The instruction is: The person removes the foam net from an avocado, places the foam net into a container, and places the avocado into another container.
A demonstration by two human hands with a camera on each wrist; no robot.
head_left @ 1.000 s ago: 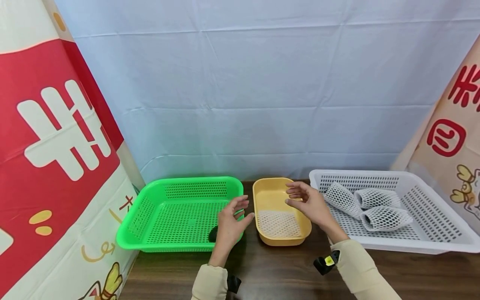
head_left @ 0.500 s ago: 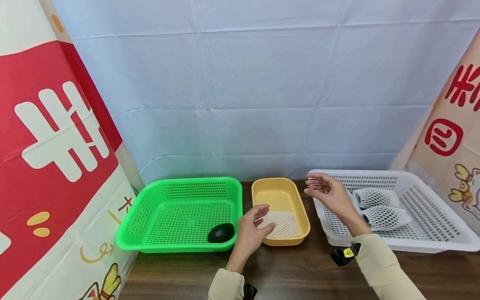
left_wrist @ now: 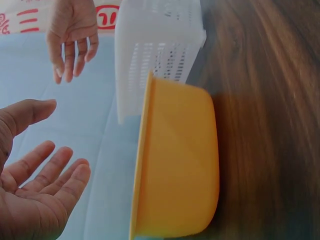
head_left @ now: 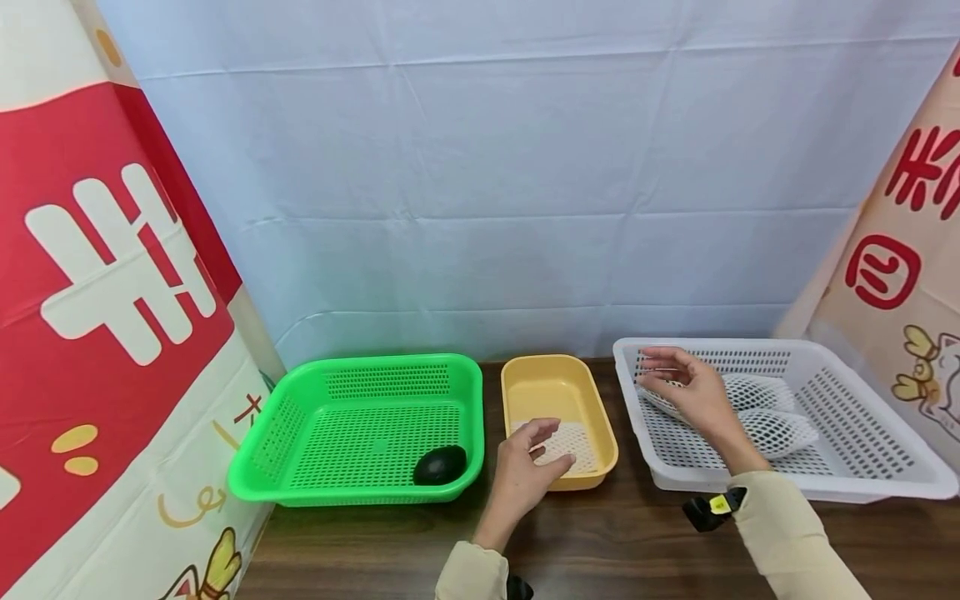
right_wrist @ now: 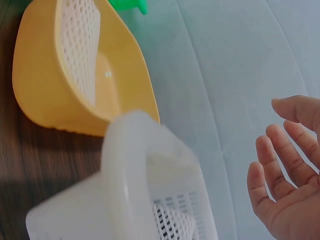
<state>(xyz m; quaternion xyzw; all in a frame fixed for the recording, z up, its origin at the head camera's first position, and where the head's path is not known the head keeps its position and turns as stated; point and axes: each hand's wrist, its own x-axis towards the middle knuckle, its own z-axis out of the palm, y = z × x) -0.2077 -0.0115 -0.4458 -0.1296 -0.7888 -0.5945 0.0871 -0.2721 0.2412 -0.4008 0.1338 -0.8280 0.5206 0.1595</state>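
Note:
My left hand (head_left: 521, 468) hovers over the near left edge of the yellow tray (head_left: 551, 390), its fingers loosely bent and nothing between them. In that tray lies a flat white foam net (head_left: 576, 446). Over the left part of the white basket (head_left: 862, 408) hangs my right hand (head_left: 699, 398), also holding nothing; the right wrist view shows its fingers (right_wrist: 282, 170) spread apart. Beneath and beside it are foam-netted bundles (head_left: 776, 433), one of them mostly hidden by the hand. A black oval thing (head_left: 440, 465), avocado-like, rests in the green basket (head_left: 315, 429).
All three containers stand in a row on a dark wooden table (head_left: 360, 550). Behind them hangs a pale blue cloth (head_left: 450, 208). Printed red-and-white cloth (head_left: 112, 250) closes off the left side, and another printed cloth (head_left: 900, 333) the right.
Both hands have moved right: the left from the green basket's edge to the yellow tray, the right from the tray to over the white basket. The black oval thing is now uncovered.

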